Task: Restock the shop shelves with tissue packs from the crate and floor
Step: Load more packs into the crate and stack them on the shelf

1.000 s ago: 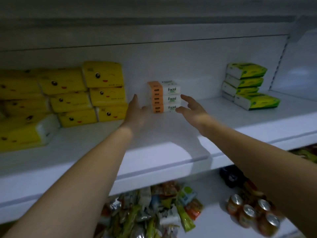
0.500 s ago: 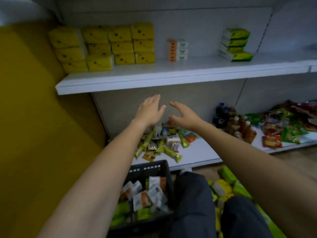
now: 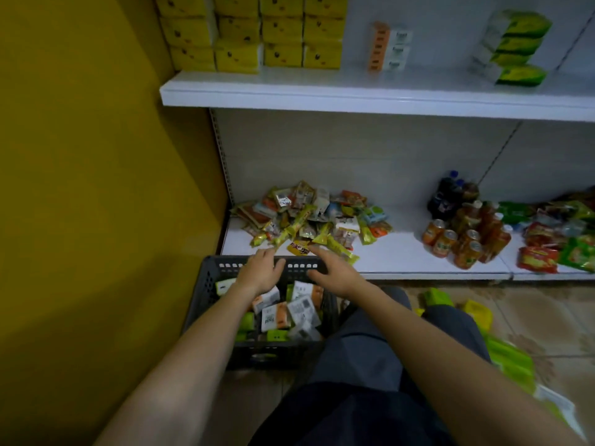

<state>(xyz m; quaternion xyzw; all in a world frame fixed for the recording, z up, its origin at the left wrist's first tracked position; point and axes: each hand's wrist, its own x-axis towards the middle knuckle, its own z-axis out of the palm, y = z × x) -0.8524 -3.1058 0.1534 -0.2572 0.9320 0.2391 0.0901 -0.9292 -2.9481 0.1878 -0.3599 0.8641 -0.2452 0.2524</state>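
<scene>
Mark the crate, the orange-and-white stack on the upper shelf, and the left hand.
crate [image 3: 201,294], head view, left wall.
orange-and-white stack [image 3: 389,48], head view, middle pack.
left hand [image 3: 260,273], head view, back of hand.

The location is identified as a small retail shop. White shelving [image 3: 354,149] is fitted beside a yellow wall [image 3: 96,156], with a perforated upright [image 3: 222,156] at its left end. On the upper shelf [image 3: 354,99], identical goods are stacked in blocks by brand: yellow tissue packs [image 3: 283,30], orange-and-white tissue packs [image 3: 388,48] and green tissue packs [image 3: 515,49]. On the lower shelf [image 3: 396,255], snack sachets [image 3: 309,220], drink cans [image 3: 449,241], dark bottles [image 3: 446,191] and red snack packets [image 3: 537,260] are laid out. A dark plastic crate [image 3: 209,278] loaded with loose tissue packs [image 3: 273,318] is positioned before the shelving, beside a tiled floor [image 3: 531,320].
</scene>
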